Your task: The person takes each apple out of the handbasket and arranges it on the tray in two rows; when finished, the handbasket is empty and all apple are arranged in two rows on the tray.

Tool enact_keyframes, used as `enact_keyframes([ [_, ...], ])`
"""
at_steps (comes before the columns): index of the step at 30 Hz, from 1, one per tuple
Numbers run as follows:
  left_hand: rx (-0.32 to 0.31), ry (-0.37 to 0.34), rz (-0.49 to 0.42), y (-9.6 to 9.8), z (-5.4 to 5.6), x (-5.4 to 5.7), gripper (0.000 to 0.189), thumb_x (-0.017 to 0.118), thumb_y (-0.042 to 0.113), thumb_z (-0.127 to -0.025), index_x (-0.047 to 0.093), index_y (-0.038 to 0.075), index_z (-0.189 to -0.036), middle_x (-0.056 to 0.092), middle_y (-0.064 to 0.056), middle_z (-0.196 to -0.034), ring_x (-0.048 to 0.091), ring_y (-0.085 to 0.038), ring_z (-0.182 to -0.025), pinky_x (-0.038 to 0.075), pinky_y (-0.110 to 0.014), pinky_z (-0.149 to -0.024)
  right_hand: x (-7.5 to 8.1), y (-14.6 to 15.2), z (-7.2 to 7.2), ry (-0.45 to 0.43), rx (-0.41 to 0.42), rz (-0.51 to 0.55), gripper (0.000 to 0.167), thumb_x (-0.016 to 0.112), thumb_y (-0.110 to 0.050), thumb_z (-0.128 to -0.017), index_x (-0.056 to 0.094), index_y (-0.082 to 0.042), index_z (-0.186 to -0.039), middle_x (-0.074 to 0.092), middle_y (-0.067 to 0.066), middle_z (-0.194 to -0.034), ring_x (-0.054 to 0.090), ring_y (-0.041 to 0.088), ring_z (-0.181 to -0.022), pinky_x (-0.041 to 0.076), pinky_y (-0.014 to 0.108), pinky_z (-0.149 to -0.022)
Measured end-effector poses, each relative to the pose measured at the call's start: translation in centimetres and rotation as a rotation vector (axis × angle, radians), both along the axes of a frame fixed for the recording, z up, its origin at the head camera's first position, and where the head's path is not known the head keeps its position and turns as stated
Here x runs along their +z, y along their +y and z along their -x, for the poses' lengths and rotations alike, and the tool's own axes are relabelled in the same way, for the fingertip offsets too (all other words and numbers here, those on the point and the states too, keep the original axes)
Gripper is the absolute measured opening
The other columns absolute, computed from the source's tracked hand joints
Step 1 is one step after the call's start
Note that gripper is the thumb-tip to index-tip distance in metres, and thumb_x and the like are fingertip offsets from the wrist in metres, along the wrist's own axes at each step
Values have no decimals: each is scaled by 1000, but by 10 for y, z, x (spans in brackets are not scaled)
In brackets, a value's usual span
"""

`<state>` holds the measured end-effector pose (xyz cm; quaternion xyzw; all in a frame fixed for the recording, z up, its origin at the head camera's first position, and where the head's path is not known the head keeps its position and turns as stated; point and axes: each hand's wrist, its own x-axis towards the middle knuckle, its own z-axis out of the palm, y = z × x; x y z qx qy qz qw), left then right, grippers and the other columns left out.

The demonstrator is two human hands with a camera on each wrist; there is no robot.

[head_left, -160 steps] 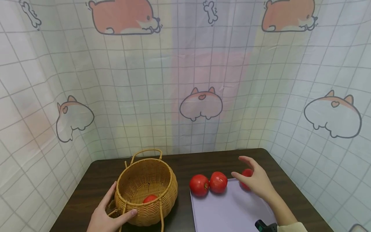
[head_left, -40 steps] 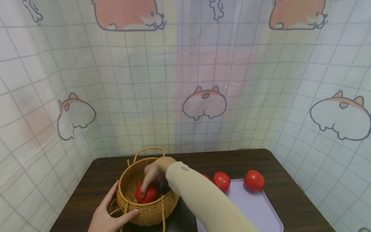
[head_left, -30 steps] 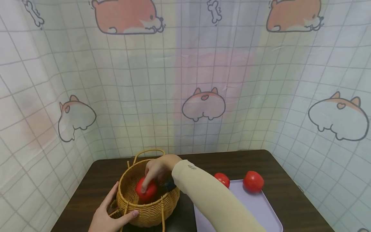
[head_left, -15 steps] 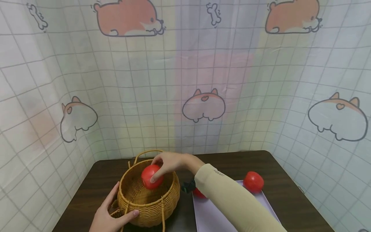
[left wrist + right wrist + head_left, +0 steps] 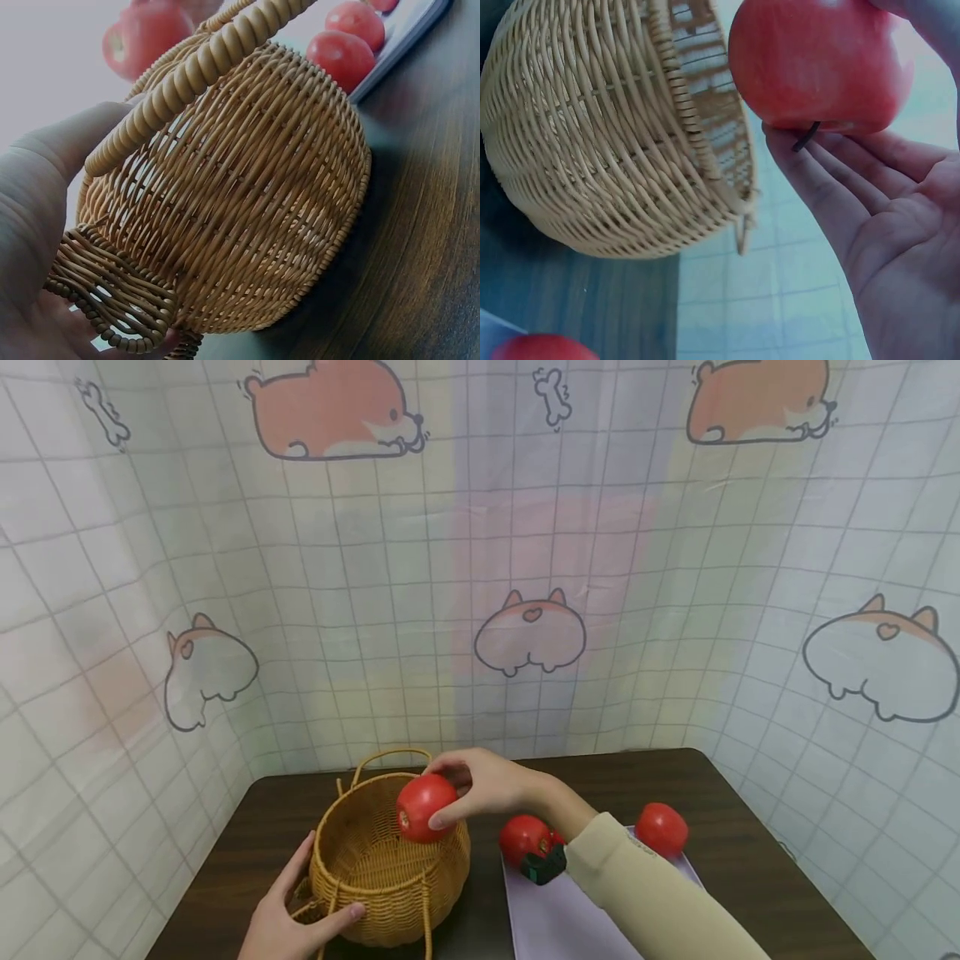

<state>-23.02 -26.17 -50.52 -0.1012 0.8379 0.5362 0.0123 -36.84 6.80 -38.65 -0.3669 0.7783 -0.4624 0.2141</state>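
Observation:
My right hand (image 5: 491, 785) holds a red apple (image 5: 424, 810) between thumb and fingers, above the right part of the wicker basket's opening. The right wrist view shows the apple's dark stem (image 5: 807, 136) pointing toward the fingers. Around the left side of the tan wicker basket (image 5: 397, 914) my left hand (image 5: 281, 918) keeps its grip, thumb at the front and fingers behind. From the left wrist, a side loop (image 5: 120, 292) of the basket lies by the palm. Woven floor shows in the part of the basket's inside that is visible.
A lilac tray (image 5: 555, 914) lies right of the basket. One red apple (image 5: 525, 842) sits at its left back, another is mostly hidden behind the right wrist, and one more apple (image 5: 662, 829) rests at the back right corner. A patterned curtain (image 5: 525, 710) stands behind the table.
My right hand has gone from the tray into the basket, gripped the apple there and raised it up and to the right, to rim height. The left hand has stayed on the basket.

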Motion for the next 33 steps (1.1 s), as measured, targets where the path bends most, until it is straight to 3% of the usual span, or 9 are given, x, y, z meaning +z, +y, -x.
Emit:
enact_keyframes([
  [4, 1, 5, 7, -2, -1, 0, 125, 96, 52, -85, 17, 36, -180, 35, -22, -179, 52, -53, -152, 65, -53, -107, 4, 23, -16, -11, -11, 54, 55, 92, -27, -91, 69, -21, -141, 77, -1, -134, 77, 17, -121, 65, 33, -105],
  [9, 1, 27, -7, -3, -1, -2, 124, 97, 49, -85, 18, 35, -180, 35, -21, -179, 52, -52, -152, 65, -52, -107, -7, 52, -36, 19, -34, 84, 57, 93, -26, -90, 69, -20, -141, 77, 1, -134, 77, 20, -122, 65, 33, -105],
  [17, -2, 54, 7, 0, -3, -1, 124, 98, 49, -84, 21, 34, -180, 35, -22, -179, 54, -53, -150, 65, -53, -106, -54, 104, -69, 52, -155, 98, 57, 93, -28, -91, 67, -20, -141, 77, 3, -133, 76, 22, -120, 66, 29, -98],
  [24, -9, 53, -12, -1, -4, -1, 124, 98, 48, -84, 21, 35, -180, 32, -21, -181, 55, -54, -150, 65, -54, -108, -91, 138, -103, 205, -254, 60, 58, 96, -33, -90, 67, -22, -139, 76, -3, -131, 75, 8, -121, 64, 26, -103],
  [33, -19, 65, -32, -2, -3, -3, 125, 99, 47, -84, 19, 36, -180, 28, -18, -183, 54, -53, -152, 64, -54, -109, -129, 152, -120, 210, -315, -46, 59, 97, -40, -88, 67, -25, -137, 74, -8, -126, 73, 10, -114, 65, 27, -97],
])
